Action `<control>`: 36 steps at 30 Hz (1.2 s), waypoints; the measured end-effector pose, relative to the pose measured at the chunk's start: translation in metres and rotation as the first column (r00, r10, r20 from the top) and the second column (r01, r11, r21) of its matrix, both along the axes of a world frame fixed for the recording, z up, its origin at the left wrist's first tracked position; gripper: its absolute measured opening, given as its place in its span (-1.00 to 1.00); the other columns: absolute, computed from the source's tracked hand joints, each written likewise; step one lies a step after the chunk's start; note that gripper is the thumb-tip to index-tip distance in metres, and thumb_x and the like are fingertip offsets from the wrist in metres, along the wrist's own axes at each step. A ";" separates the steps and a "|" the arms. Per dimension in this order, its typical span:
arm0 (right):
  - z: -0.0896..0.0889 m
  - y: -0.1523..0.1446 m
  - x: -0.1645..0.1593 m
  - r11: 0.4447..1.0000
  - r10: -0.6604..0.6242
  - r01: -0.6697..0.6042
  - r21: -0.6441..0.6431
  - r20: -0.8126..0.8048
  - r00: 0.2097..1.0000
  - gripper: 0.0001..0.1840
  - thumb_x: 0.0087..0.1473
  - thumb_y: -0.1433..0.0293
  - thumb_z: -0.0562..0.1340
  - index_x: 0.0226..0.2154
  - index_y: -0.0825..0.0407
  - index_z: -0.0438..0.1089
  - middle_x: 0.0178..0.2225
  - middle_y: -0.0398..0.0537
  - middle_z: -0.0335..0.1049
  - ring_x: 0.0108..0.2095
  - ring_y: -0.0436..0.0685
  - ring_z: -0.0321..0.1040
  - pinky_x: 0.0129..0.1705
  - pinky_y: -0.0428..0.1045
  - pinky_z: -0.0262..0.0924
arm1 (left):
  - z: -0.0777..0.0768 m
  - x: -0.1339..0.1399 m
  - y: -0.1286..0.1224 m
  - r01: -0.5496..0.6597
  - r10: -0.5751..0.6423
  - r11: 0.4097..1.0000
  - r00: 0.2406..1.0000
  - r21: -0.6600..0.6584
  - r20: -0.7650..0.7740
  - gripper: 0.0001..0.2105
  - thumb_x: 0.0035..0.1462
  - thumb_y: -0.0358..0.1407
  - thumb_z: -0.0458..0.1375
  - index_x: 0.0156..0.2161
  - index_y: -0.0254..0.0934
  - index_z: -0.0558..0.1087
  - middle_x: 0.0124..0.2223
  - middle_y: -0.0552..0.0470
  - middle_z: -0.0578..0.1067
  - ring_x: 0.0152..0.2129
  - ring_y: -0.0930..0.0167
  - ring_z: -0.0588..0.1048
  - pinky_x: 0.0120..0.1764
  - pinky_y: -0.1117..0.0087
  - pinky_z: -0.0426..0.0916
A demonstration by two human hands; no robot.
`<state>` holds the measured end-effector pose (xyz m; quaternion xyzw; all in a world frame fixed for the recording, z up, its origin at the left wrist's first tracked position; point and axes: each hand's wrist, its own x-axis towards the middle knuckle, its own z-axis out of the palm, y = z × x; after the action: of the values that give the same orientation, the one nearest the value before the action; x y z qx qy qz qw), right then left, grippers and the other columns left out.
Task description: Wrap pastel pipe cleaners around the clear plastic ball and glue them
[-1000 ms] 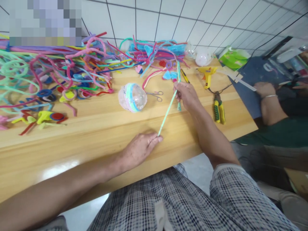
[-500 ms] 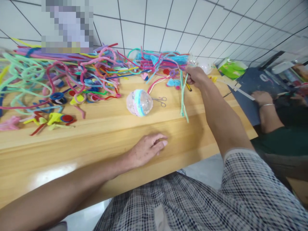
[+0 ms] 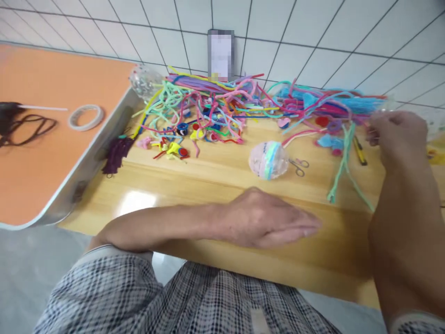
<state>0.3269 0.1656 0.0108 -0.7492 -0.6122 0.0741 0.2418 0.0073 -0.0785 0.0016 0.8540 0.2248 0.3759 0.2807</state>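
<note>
My right hand [image 3: 396,132] reaches to the back right, fingers curled and partly hidden; what they hold, if anything, I cannot make out. A clear plastic thing shows just behind it. Left of that hand lie pale green pipe cleaners [image 3: 343,160] and a yellow-black utility knife [image 3: 360,151]. My left hand [image 3: 267,220] is over the front of the table, fingers pressed together and pointing right, with nothing visible in them. Beyond it sits a clear ball [image 3: 257,160] with an iridescent band around its middle. Scissors [image 3: 299,167] lie against the ball's right side.
Loose pipe cleaners [image 3: 177,95] in many colours pile along the tiled wall. Small pipe-cleaner figures [image 3: 174,149] lie before them. A dark purple tassel-like piece [image 3: 118,153] is at the table's left end. Beside it, an orange-topped table [image 3: 114,79] bears a tape roll [image 3: 86,117].
The view has swung left, bringing the orange table in. My right hand has moved right, away from the green pipe cleaners, which now lie spread apart. My left hand's fingers have closed together.
</note>
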 end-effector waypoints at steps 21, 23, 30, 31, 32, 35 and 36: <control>0.073 -0.069 -0.104 0.919 0.383 -0.391 0.051 -0.353 0.854 -0.77 0.21 0.38 0.45 -0.48 -0.14 0.56 -0.48 -0.06 0.48 -0.48 0.09 0.31 -0.35 0.11 0.20 | -0.017 -0.270 0.165 -0.997 0.970 0.074 0.065 0.032 -0.233 -0.67 0.46 0.03 0.15 0.00 -0.15 0.58 0.04 0.07 0.68 0.11 0.28 0.42 0.16 0.22 0.21; 0.086 -0.069 -0.140 0.889 0.436 -0.458 -0.001 -0.302 0.848 -0.81 0.24 0.37 0.44 -0.43 -0.11 0.58 -0.50 -0.11 0.47 -0.50 0.06 0.26 -0.38 0.07 0.15 | -0.017 -0.268 0.166 -0.997 0.988 0.073 0.077 -0.039 -0.133 -0.62 0.44 0.17 0.19 -0.05 -0.11 0.51 0.00 0.07 0.65 0.14 0.30 0.34 0.15 0.22 0.17; 0.080 -0.039 -0.299 0.567 0.821 -0.822 0.050 -0.108 0.560 -0.99 0.28 0.38 0.41 -0.22 -0.05 0.60 -0.12 -0.02 0.68 -0.10 0.25 0.55 0.10 0.19 0.41 | -0.018 -0.245 0.161 -0.997 0.996 0.041 0.046 -0.064 -0.074 -0.83 0.54 -0.12 0.17 0.04 -0.15 0.44 0.21 0.00 0.55 0.19 0.36 0.34 0.24 0.25 0.09; 0.071 -0.032 -0.321 0.512 0.859 -0.857 0.065 -0.069 0.508 -0.92 0.26 0.36 0.44 -0.16 -0.07 0.59 -0.04 0.00 0.69 0.00 0.30 0.56 0.18 0.22 0.40 | -0.018 -0.241 0.160 -0.995 0.995 0.070 0.074 -0.071 -0.069 -0.83 0.52 -0.14 0.19 0.05 -0.15 0.45 0.23 0.00 0.54 0.20 0.36 0.34 0.25 0.25 0.09; 0.061 -0.024 -0.341 0.469 0.883 -0.880 0.080 -0.036 0.468 -0.84 0.27 0.33 0.45 -0.09 -0.08 0.58 0.04 0.01 0.67 0.08 0.34 0.54 0.25 0.25 0.38 | -0.019 -0.238 0.160 -0.991 0.993 0.101 0.106 -0.087 -0.051 -0.82 0.49 -0.13 0.21 0.06 -0.14 0.45 0.23 0.01 0.54 0.22 0.36 0.33 0.26 0.26 0.09; 0.033 -0.005 -0.391 0.403 0.913 -0.911 0.083 0.025 0.407 -0.71 0.34 0.28 0.41 0.08 -0.07 0.51 0.20 0.07 0.61 0.25 0.39 0.48 0.39 0.29 0.32 | -0.023 -0.232 0.161 -0.972 0.981 0.192 0.189 -0.134 0.035 -0.75 0.43 -0.12 0.25 0.09 -0.15 0.45 0.21 0.05 0.55 0.22 0.38 0.29 0.30 0.26 0.08; 0.026 0.000 -0.402 0.398 0.915 -0.914 0.076 0.031 0.401 -0.71 0.36 0.29 0.39 0.09 -0.08 0.50 0.20 0.07 0.61 0.26 0.39 0.47 0.41 0.29 0.32 | -0.024 -0.230 0.162 -0.970 0.978 0.205 0.199 -0.129 0.060 -0.76 0.43 -0.15 0.24 0.09 -0.17 0.45 0.19 0.04 0.55 0.20 0.38 0.30 0.31 0.26 0.09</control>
<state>-0.0755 0.1653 0.0364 -0.2812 -0.9228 0.1755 0.1967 -0.2231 0.0835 -0.0228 0.4864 0.7053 0.5152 0.0214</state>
